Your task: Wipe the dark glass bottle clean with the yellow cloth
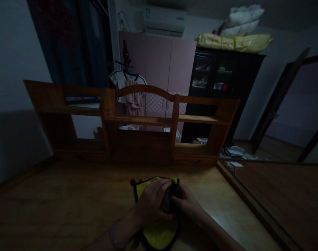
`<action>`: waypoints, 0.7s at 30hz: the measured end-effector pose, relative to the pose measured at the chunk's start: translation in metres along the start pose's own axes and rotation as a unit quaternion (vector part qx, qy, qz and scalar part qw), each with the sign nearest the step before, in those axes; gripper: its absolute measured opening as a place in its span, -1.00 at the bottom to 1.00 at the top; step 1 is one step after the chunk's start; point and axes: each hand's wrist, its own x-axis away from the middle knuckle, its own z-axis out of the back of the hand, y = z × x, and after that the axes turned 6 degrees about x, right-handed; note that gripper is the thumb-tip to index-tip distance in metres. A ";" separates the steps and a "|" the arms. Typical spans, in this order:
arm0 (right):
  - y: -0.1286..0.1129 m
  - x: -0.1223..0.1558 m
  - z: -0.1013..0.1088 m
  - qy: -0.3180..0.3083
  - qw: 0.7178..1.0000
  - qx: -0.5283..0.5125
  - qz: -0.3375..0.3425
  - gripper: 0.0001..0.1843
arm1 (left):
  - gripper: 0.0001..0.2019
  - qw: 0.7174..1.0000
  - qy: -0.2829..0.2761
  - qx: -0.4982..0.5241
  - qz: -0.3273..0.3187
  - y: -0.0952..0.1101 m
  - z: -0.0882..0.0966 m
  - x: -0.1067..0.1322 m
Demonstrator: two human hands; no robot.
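Observation:
A yellow cloth with a dark border (156,235) lies on the wooden desk (56,205) near its front edge. My left hand (152,202) rests on top of the cloth with fingers curled over a small dark round object (168,202). My right hand (186,205) closes on the same object from the right. Both hands meet at the middle of the cloth. The room is dim, so I cannot make out what the dark object is.
A wooden shelf unit (138,120) stands along the desk's back edge. Behind it are a pink wardrobe (161,69), hanging clothes (130,90) and a dark cabinet (221,80) with bedding on top. The desk's right edge (247,198) drops to the floor.

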 end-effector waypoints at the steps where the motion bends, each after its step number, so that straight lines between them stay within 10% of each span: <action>1: 0.001 0.000 0.000 0.001 1.000 0.004 -0.001 -0.52 | -0.13 1.000 -0.002 0.001 0.001 0.000 0.000 0.000; 21: -0.007 0.005 0.001 0.007 0.999 0.046 0.022 -0.69 | -0.14 1.000 -0.006 -0.007 0.000 0.002 0.001 -0.001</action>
